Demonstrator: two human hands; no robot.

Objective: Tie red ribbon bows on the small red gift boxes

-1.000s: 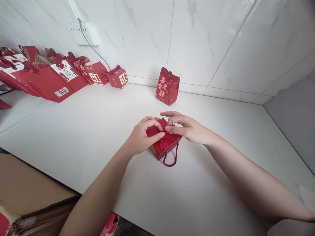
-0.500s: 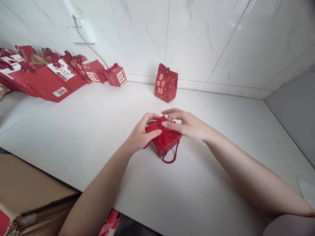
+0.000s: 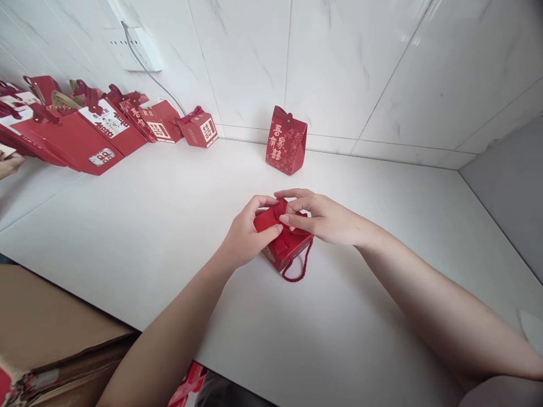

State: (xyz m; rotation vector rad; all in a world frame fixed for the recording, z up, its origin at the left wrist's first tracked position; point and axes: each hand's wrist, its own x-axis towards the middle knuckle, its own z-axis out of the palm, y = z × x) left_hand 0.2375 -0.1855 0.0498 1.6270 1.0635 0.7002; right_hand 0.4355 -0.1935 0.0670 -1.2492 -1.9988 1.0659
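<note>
A small red gift box [image 3: 279, 261] rests on the white tabletop, with a red ribbon [image 3: 281, 245] tied over its lid. A dark red cord handle [image 3: 304, 271] hangs from its near right side onto the table. My left hand [image 3: 250, 234] grips the box at its left, its thumb pressing by the ribbon knot and its fingers behind the far edge. At the knot, my right hand [image 3: 324, 217] pinches the ribbon between thumb and fingers. My fingers hide part of the bow.
Behind the box stands a red peaked gift box [image 3: 285, 144] near the tiled wall. Several red gift bags [image 3: 80, 138] and a small red box [image 3: 199, 129] line the left back. Another person's hand [image 3: 11, 165] is at the left edge. A cardboard carton [image 3: 51, 311] sits lower left.
My left hand has shifted slightly right on the box. My right fingers have moved slightly at the ribbon knot. At the left edge, the other person's hand has come further into view.
</note>
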